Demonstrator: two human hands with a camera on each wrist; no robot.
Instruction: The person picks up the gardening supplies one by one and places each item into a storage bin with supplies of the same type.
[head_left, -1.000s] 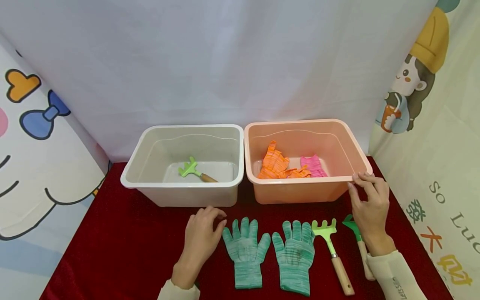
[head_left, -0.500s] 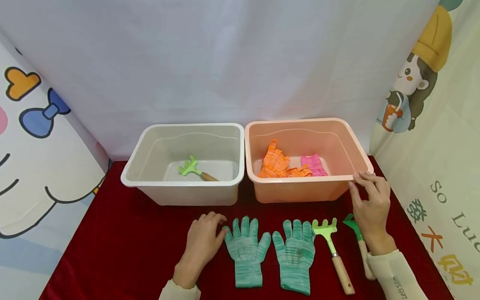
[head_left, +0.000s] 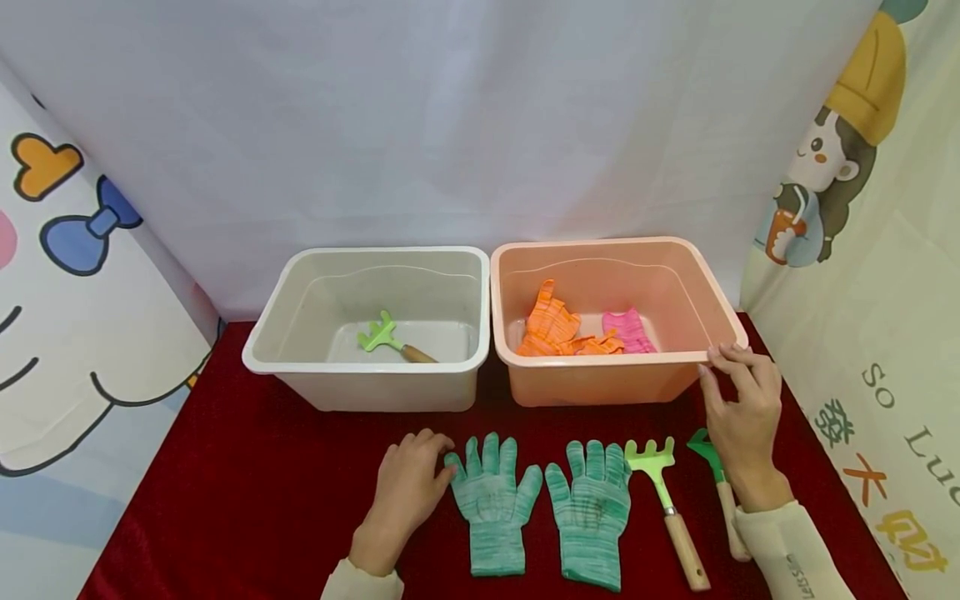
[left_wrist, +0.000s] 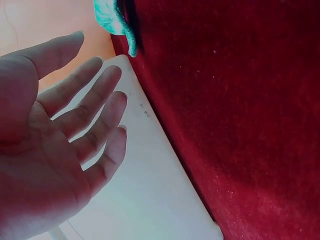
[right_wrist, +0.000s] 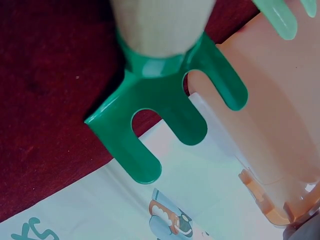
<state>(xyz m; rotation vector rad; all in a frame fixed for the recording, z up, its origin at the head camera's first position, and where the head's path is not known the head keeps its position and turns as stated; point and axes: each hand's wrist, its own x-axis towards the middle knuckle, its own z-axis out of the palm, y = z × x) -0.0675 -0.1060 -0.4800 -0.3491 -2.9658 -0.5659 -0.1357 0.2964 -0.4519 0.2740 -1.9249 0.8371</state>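
Observation:
My left hand [head_left: 405, 487] hovers over or rests on the red cloth just left of a green knit glove [head_left: 491, 500]; its fingers are loosely bent and hold nothing. The left wrist view shows the same hand [left_wrist: 75, 115] with its fingers apart. Farther right, my right hand [head_left: 744, 417] rests its fingertips on the front right corner of the peach tub [head_left: 600, 383]. Beside that wrist lies a dark green hand rake [head_left: 723, 492], its tines [right_wrist: 170, 110] large in the right wrist view. A second green glove [head_left: 592, 512] and a light green hand rake [head_left: 671, 508] lie between the hands.
A white tub [head_left: 375, 392] adjoins the peach one and contains another light green hand rake [head_left: 386, 336]. Orange gloves [head_left: 551, 321] and a pink glove [head_left: 628, 330] lie in the peach tub. Printed cloth hangs at both sides, with a white curtain [head_left: 420, 125] behind.
My left hand has settled slightly lower and its fingers have shifted a little. The right hand has stayed on the tub's corner. Tools and gloves have kept their places.

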